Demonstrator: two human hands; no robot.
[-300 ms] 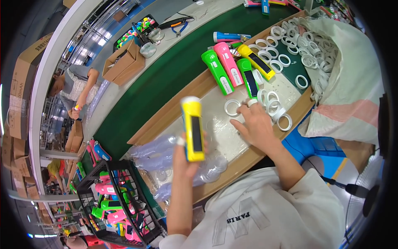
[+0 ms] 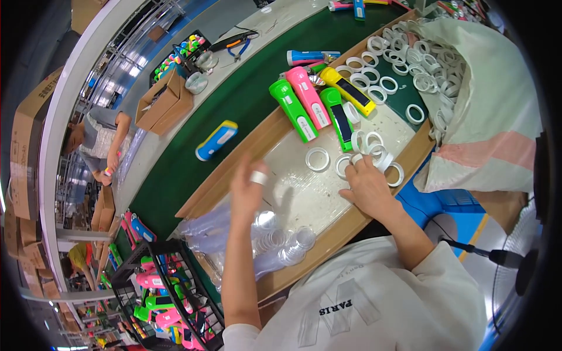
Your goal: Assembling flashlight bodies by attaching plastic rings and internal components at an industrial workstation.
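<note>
My left hand (image 2: 248, 186), a white band round one finger, is raised over the tray's left part, blurred and empty. Beyond it, a yellow-and-blue flashlight (image 2: 216, 140) is over the green belt, apart from my fingers. My right hand (image 2: 370, 188) reaches down among white rings, its thumb apart from the bent fingers. Its fingertips touch a white ring (image 2: 339, 170), and a finger wears a white band. Another ring (image 2: 318, 167) lies just left. Above these rest green (image 2: 293, 111), pink (image 2: 308, 97) and yellow (image 2: 348, 92) flashlights and a green one with a dark panel (image 2: 336, 120).
Stacked clear plastic discs (image 2: 272, 241) fill the cardboard tray's near-left end. A white sack (image 2: 489, 123) spills rings at the right. A black crate (image 2: 153, 248) of flashlights stands at the left. Across the green belt (image 2: 175, 169) are a cardboard box (image 2: 165, 100) and another person (image 2: 108, 140).
My left hand has let go of the yellow-and-blue flashlight, which is now over the belt. My right fingers have drawn a ring leftward from the cluster. The view has shifted slightly.
</note>
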